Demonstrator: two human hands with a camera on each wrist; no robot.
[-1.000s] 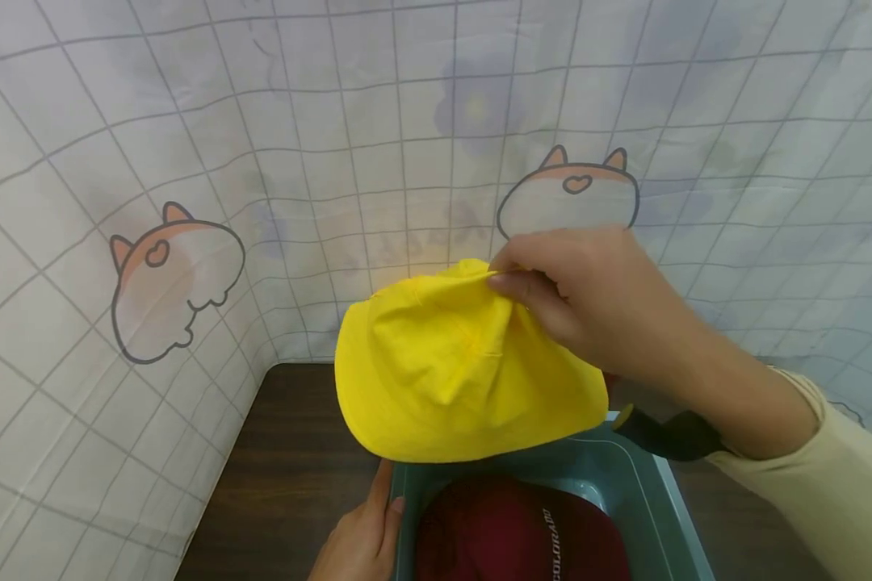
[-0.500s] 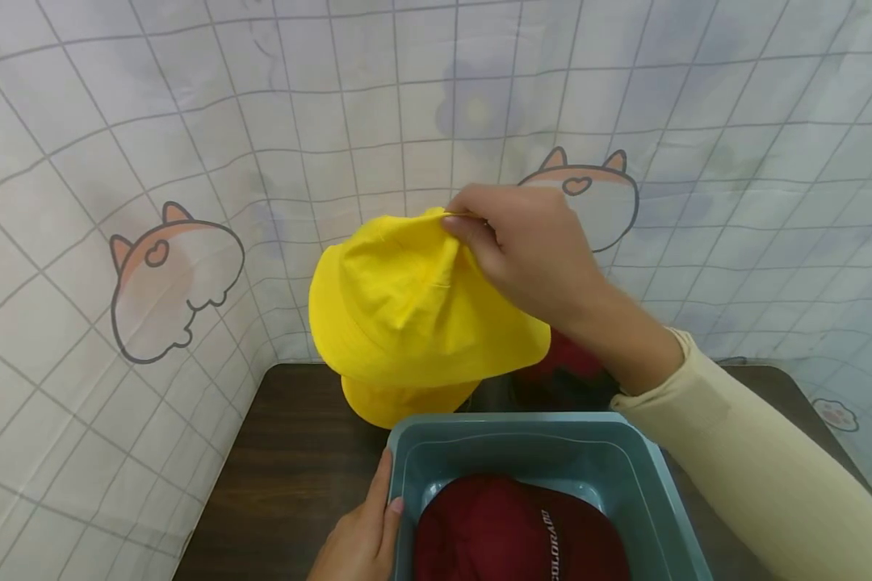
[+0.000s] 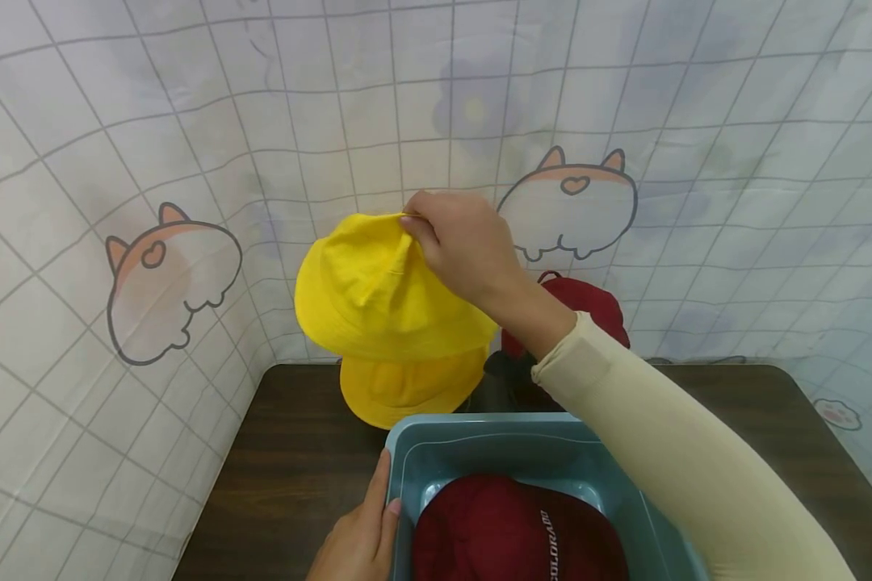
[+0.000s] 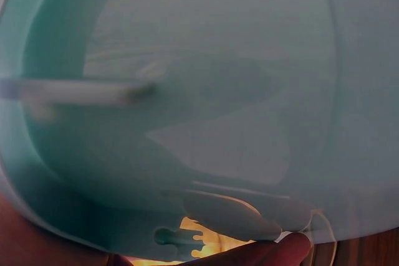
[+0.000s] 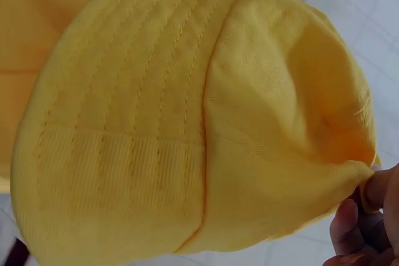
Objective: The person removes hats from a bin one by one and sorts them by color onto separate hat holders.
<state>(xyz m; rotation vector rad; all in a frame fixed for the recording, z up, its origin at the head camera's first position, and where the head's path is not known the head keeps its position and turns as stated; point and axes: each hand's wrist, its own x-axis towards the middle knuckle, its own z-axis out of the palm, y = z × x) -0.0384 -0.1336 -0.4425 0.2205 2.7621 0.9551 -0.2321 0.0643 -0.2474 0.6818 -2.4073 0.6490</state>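
My right hand [image 3: 465,242] pinches a yellow bucket hat [image 3: 385,298] by the top of its crown, lifted before the wall. Up close in the right wrist view, the hat's stitched brim [image 5: 124,123] fills the left side, and my fingers grip the bunched crown cloth. Directly below it in the head view is a second yellow hat [image 3: 407,387], partly covered by the first. My left hand [image 3: 356,532] rests along the outer left wall of a blue-green basin [image 3: 509,428], fingers extended. Inside the basin lies a dark red cap [image 3: 509,532] with COLORADO lettering.
Behind my right forearm, another red cap [image 3: 589,307] stands beside dark, black-looking items [image 3: 497,379]. The dark wooden table [image 3: 283,460] ends at a white gridded wall cloth [image 3: 349,121] with cartoon animal prints.
My right hand has carried the yellow bucket hat leftward and up, bringing it over the second yellow hat. The back red cap now shows more. The left hand stays at the basin.
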